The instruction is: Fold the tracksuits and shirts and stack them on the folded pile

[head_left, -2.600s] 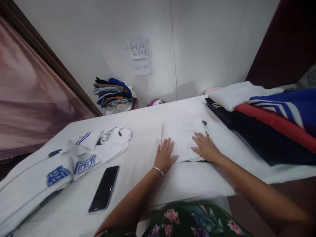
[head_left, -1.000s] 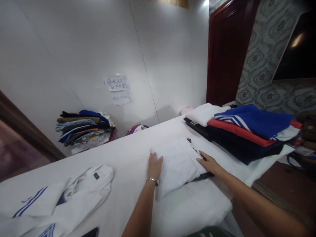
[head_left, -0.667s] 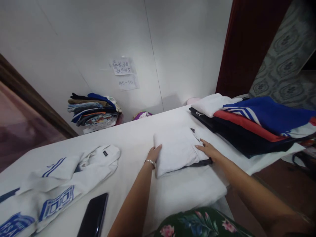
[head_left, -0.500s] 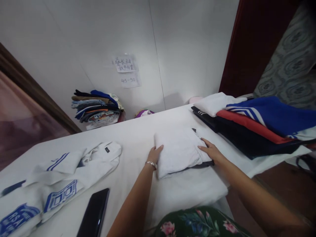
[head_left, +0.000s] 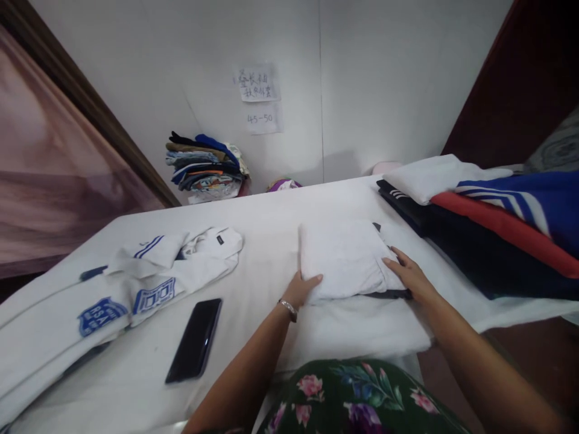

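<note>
A folded white garment (head_left: 341, 259) lies in front of me, with dark cloth showing along its right and lower edges. My left hand (head_left: 302, 292) grips its lower left corner, thumb on top and the other fingers hidden at the side. On the right edge, my right hand (head_left: 411, 276) holds the same garment between thumb and fingers. Under it spreads more white cloth (head_left: 353, 331), nearest my body.
White garments with blue prints (head_left: 154, 295) lie at the left, near a dark phone (head_left: 194, 340). At the right rests a pile of black, red, blue and white clothes (head_left: 493, 223). Folded clothes (head_left: 205, 169) are stacked beyond the white table's (head_left: 266, 217) far edge, below paper notes (head_left: 260, 96).
My view has shifted, so the table's things appear farther right or higher. Both hands stay at the two sides of the folded garment, whose near edge looks straighter.
</note>
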A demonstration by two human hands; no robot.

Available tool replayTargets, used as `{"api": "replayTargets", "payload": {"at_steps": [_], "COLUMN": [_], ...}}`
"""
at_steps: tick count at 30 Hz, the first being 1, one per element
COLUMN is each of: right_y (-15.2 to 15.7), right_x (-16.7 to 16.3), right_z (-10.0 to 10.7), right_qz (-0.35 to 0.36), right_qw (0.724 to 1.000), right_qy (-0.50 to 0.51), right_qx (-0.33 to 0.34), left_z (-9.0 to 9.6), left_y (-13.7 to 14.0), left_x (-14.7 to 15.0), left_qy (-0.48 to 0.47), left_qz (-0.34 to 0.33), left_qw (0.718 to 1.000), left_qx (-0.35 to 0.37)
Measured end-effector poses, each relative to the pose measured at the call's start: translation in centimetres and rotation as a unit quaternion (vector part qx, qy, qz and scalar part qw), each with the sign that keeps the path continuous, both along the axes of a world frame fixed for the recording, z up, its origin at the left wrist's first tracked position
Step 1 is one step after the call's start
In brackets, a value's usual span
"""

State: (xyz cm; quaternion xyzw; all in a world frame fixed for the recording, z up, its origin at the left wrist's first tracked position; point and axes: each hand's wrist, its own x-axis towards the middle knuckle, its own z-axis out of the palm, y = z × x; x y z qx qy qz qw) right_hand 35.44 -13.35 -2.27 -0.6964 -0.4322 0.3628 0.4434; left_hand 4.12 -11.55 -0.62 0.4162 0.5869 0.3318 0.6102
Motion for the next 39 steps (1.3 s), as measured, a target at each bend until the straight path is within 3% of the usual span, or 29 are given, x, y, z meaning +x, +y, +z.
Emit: {"api": "replayTargets", "payload": {"at_steps": [4,9,12,15,19,22,25,30,34,39], "right_y": [-1.2,-2.0,-2.3,-2.9,-3.8,-4.1,-3.9,-3.7,-3.8,-0.2], "right_x": [0.0,-0.6,-0.7,-0.8,-2.8,-5.4,-7.3,-7.5,-6.7,-7.4], "right_z": [0.2,0.1,-0.2,0.4,2.8,3.5,2.2,-0.1,1.2,5.4], "right_qz": [0.030,0.036,0.043,0.072,0.104,0.199,0.283,0.298,0.324,0.294], "right_qw": [0.998,0.995,0.988,0.966,0.918,0.877,0.847,0.840,0.841,0.842], "right_qy": [-0.059,-0.088,-0.136,-0.237,-0.361,-0.409,-0.427,-0.435,-0.418,-0.435], "right_qx": [0.008,0.033,0.054,0.069,0.127,0.154,0.143,0.132,0.115,0.124], "left_z": [-0.4,-0.6,-0.3,0.4,1.1,1.6,2.4,4.6,5.3,3.6], "left_y": [-2.0,-2.2,-2.3,-2.4,-1.8,-1.1,-0.3,2.2,5.9,9.4], "left_x": [-0.1,-0.3,-0.6,-1.1,-2.1,-2.4,-1.9,0.9,3.4,4.9], "left_qy": [-0.026,0.053,0.099,0.140,0.191,0.266,0.326,0.406,0.452,0.481], "left_qz": [-0.005,-0.012,-0.038,-0.067,-0.083,-0.049,-0.050,-0.118,-0.153,-0.215], "left_qw": [0.998,0.998,0.994,0.988,0.976,0.954,0.913,0.829,0.792,0.796], "left_qx": [-0.057,0.022,0.032,0.026,0.055,0.126,0.238,0.367,0.381,0.298]}}
